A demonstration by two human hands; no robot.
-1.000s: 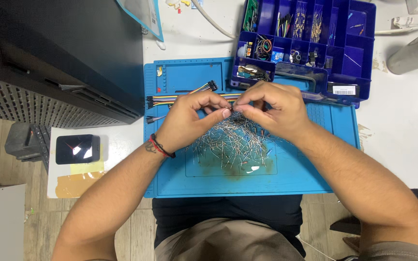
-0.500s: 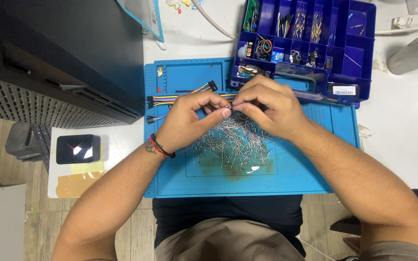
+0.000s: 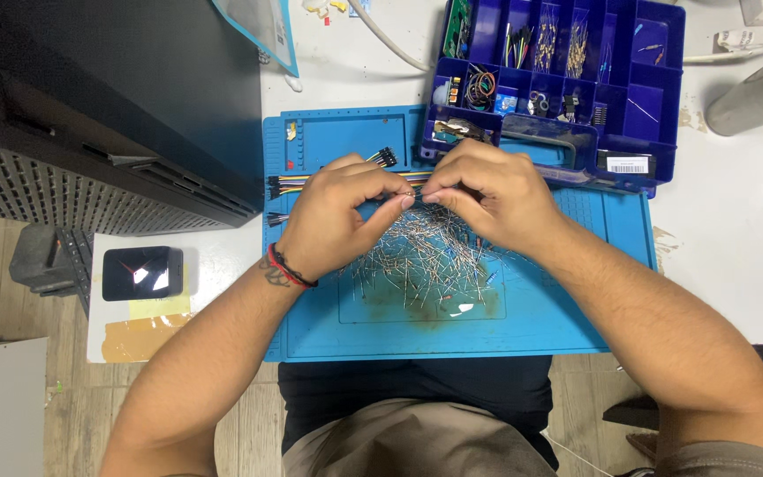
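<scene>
Little has moved since the earlier frame: both hands remain at centre frame, fingertips drawn marginally closer. Left hand [image 3: 333, 216], red-and-black cord bracelet at wrist: thumb and forefinger pinched together on a thin wire-leaded component [image 3: 417, 198]. Right hand [image 3: 487, 194]: fingertips likewise closed on the same piece from the opposite side. Component's long axis runs left-right between the two pinches, equally near both hands, just above a loose heap of silvery wire-leaded components [image 3: 421, 261] on a blue silicone work mat [image 3: 567, 309]. Multicoloured ribbon of jumper wires [image 3: 289, 184] left of hands; dark blue compartmented plastic parts box [image 3: 664, 97] at upper right.
</scene>
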